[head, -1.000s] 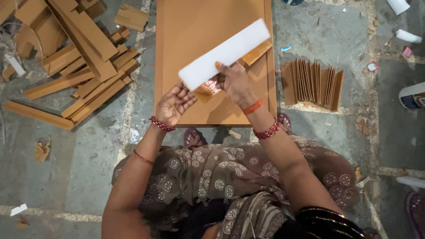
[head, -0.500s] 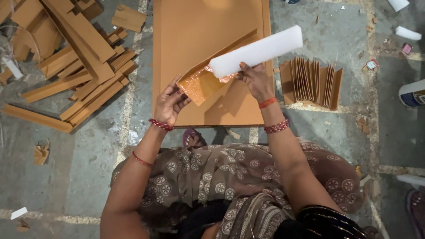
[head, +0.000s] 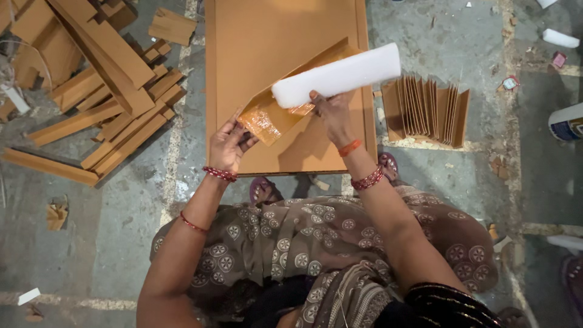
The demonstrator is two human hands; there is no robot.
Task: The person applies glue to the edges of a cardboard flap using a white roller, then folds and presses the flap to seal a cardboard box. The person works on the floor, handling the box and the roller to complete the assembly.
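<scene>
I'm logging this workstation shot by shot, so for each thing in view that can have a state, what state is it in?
left hand: grip closed on the lower end of the cardboard strip.
right hand: grip closed on the white foam block.
cardboard strip: tilted, lifted off the board, glossy at the lower end.
white foam block: pressed against the strip.
brown board: lying flat.
folded cardboard pieces: standing on edge, fanned.
cardboard offcuts: piled loosely.

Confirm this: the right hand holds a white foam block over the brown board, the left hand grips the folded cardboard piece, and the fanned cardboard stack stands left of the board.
One error: the head view shows the fanned cardboard stack right of the brown board, not left. The rest stands.
</scene>
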